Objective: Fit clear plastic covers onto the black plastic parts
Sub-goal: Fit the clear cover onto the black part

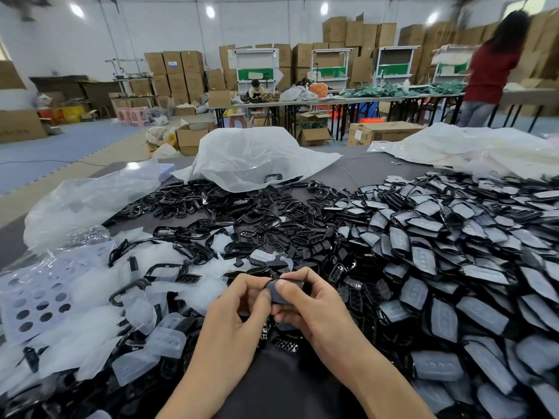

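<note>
Between our two hands, low in the middle of the view, sat the piece in work: a black plastic part (280, 298) with a clear cover (273, 288) laid over its face, so that it looked grey. Our left hand (242, 300) pinched its left edge between thumb and curled fingers. Our right hand (308, 300) gripped the other side, its thumb pressing flat on the cover.

We judged this to be the seating step: the cover was on the part, but we could not tell whether its rim had caught all round. The next move, as we read it, called for both thumbs to work along the edge until the cover sat flush, and then for the piece to go onto the finished heap.

Just left of the hands lay loose clear covers (165, 341). Beyond the fingers spread bare black parts (272, 234), and to the right rose a pile of covered parts (438, 246), all on the grey surface (363, 170). Farther back a crumpled plastic bag (254, 155) rested on it.
</note>
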The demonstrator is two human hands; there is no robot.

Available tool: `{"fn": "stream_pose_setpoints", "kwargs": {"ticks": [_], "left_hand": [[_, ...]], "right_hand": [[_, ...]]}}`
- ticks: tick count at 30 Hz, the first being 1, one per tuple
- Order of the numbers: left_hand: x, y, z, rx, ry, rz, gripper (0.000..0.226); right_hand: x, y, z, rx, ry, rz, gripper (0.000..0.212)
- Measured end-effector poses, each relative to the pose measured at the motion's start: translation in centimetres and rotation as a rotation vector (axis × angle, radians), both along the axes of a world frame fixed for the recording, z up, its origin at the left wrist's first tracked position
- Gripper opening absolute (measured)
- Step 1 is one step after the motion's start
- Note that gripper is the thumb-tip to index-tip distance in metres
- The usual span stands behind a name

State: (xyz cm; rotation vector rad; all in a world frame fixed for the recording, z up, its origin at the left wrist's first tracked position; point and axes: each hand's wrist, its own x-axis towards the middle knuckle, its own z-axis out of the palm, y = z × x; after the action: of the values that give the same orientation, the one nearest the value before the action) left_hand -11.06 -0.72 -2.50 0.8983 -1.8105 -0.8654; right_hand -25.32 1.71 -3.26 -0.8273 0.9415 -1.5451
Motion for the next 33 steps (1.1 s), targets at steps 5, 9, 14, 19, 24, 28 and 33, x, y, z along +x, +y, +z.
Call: {"fn": "stream_pose_setpoints", "kwargs": {"ticks": [5,9,14,19,24,28,33], "left_hand": [[0.1,0.0,-0.5,-0.114,-0.094,0.01,0.022],[0.2,0.1,-0.3,-0.283,-0.156,0.007,0.026],[0.5,0.6,-0.5,-0.458,-0.318,0.044,0.029],[-0.2,0.8,-0.9,-0.667,-0.529,-0.066,0.031],[-1.0,1.6,-1.3,-0.658,-0.478,-0.138,0.036],[-0.6,1.7,-1.0,-0.43,-0.18,0.01,0.029],[-0.8,0.5,-1.1,0.009,0.084,0.096,0.019]], "right_hand": [[-0.6,0.2,-0.2,-0.002,0.107,0.037,0.017],[-0.8,0.3,0.1,0.007,0.205,0.045,0.014],[-0.5,0.3,0.3,0.007,0.159,-0.086,0.018],[-1.0,0.2,0.3,0.034,0.062,-0.175,0.034],[-1.3,-0.1,0.4,0.047,-0.036,-0.205,0.035],[-1.3,-0.1,0.5,0.023,-0.059,-0.17,0.033],[-0.8,0.2,0.8,0.027,-0.016,-0.084,0.025]]}}
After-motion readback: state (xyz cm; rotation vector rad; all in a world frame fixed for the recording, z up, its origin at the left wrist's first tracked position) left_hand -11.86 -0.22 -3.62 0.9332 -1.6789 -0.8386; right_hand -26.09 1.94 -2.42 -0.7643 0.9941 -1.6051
